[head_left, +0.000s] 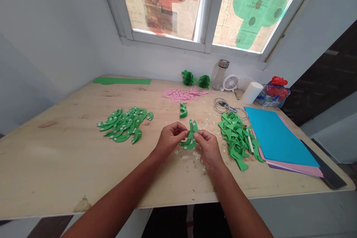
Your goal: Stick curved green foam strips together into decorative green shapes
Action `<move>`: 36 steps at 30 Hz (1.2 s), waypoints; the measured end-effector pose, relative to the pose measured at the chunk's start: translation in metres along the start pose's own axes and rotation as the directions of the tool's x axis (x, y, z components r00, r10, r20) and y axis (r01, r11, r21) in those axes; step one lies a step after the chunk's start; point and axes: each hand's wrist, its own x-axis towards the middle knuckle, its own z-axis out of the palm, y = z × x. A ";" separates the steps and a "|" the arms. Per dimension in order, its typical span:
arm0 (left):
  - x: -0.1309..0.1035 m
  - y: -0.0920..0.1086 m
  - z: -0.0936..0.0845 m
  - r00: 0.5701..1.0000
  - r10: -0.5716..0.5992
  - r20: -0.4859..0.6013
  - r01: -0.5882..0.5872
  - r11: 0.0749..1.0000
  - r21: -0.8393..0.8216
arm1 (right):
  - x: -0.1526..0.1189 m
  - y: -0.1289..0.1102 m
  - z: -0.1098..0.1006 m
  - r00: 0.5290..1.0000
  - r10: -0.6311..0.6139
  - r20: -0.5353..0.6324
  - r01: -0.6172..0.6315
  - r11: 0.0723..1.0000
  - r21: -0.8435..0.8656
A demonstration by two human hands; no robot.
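Bare forearms (pixel 119 197) reach in over the near edge of a wooden tabletop (pixel 55 171), with dark trousers (pixel 164 225) below it. Between the hands is a curved green paper cut-out (pixel 191 142) bearing small white squares; whether it is one piece or several overlapping, I cannot tell. The left hand (pixel 169 137) pinches its left side between thumb and curled fingers, and the right hand (pixel 208 147) pinches its right side. Two narrow tips point past the grip, away from the body, while its rounded curves show on the near side of the fingertips. Just beyond the hands lies a small stack of green cut-outs (pixel 183 111). Well apart to the left is a larger spread of white-marked green pieces (pixel 122 128). Near the right hand sits a heap of green paper scraps (pixel 232 135), with a white pen (pixel 250 145) lying on it. Tiny white paper bits (pixel 197 156) are strewn about the hands.
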 end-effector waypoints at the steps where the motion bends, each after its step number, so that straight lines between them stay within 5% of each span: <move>1: 0.000 0.000 0.000 1.000 -0.002 0.011 0.002 1.000 -0.003 | 0.000 0.000 0.000 1.000 0.009 -0.008 -0.009 1.000 -0.013; 12: 0.001 0.000 -0.003 0.990 -0.057 0.125 0.064 0.997 -0.051 | 0.002 0.003 -0.002 0.999 0.004 -0.051 -0.008 0.997 -0.079; 26: 0.010 0.002 -0.017 0.995 -0.099 0.024 0.101 0.991 -0.092 | 0.003 0.003 -0.002 0.991 0.017 -0.136 -0.029 0.996 -0.085; 36: 0.005 0.006 -0.016 0.970 -0.152 0.191 0.188 0.964 -0.187 | 0.003 0.005 -0.005 0.994 0.031 -0.105 -0.044 0.992 -0.118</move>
